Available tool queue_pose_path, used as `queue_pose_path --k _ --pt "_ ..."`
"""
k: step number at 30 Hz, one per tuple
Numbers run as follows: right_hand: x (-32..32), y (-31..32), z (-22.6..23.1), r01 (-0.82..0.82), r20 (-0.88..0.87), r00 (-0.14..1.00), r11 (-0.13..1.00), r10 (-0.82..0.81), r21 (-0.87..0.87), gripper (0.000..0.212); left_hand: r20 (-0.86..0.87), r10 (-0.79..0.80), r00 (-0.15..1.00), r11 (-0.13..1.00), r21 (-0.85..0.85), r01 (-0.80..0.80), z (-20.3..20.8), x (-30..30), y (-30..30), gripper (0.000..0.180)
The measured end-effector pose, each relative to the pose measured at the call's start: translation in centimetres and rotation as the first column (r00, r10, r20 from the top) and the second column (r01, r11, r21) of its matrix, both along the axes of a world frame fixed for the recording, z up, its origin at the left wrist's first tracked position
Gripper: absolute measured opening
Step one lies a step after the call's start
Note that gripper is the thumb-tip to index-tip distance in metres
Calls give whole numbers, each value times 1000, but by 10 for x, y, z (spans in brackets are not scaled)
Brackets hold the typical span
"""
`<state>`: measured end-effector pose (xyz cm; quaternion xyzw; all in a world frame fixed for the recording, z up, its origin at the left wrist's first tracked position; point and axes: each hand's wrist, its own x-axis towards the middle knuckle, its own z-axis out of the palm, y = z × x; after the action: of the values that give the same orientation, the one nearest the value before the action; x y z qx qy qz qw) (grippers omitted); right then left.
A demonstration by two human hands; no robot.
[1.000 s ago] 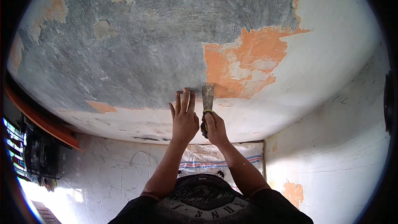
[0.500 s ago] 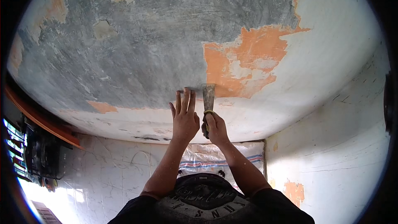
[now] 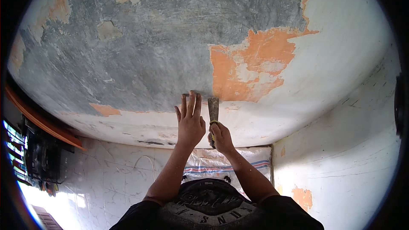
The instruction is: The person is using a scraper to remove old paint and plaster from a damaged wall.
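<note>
My right hand (image 3: 222,138) is closed round the dark and yellow handle of a scraper (image 3: 214,110), its flat metal blade pointing up the wall. The blade's tip lies at the lower edge of an orange patch (image 3: 228,83), where grey, orange and white surfaces meet. Just left of the scraper, my left hand (image 3: 190,125) rests against the wall with its fingers stretched out and spread, holding nothing. Its fingertips touch the lower border of the large grey bare area (image 3: 140,55). White paint (image 3: 336,59) with a ragged edge surrounds the orange patch on the right.
Low at the left runs an orange-brown ledge (image 3: 44,121), with dark items hanging beside a bright window (image 3: 15,145). A striped plastic sheet (image 3: 251,162) lies behind my forearms. Marbled tiles (image 3: 110,166) cover the lower left, and a white side wall (image 3: 341,153) stands at the right.
My right hand has drawn the scraper a short way down, so its blade tip sits lower along the orange patch's edge. My left hand has stayed in nearly the same place.
</note>
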<state>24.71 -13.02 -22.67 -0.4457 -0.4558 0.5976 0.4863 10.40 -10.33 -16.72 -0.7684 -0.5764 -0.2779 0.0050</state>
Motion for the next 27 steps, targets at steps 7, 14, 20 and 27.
queue_pose_path --k 7,14,20,27 --pt "3 23 46 39 58 997 976 -52 213 30 64 15 998 1000 8 -16 4 3 -3 76" --pt "2 -3 -33 22 16 1000 1000 -22 -7 31 62 -2 998 1000 -2 2 0 3 -2 75" --pt "-9 10 33 4 -46 999 997 0 78 31 25 3 1000 1000 -12 -2 3 -1 -2 77" --pt "2 1 -15 -7 41 999 996 3 87 33 58 7 998 1000 20 -8 4 0 -4 76"
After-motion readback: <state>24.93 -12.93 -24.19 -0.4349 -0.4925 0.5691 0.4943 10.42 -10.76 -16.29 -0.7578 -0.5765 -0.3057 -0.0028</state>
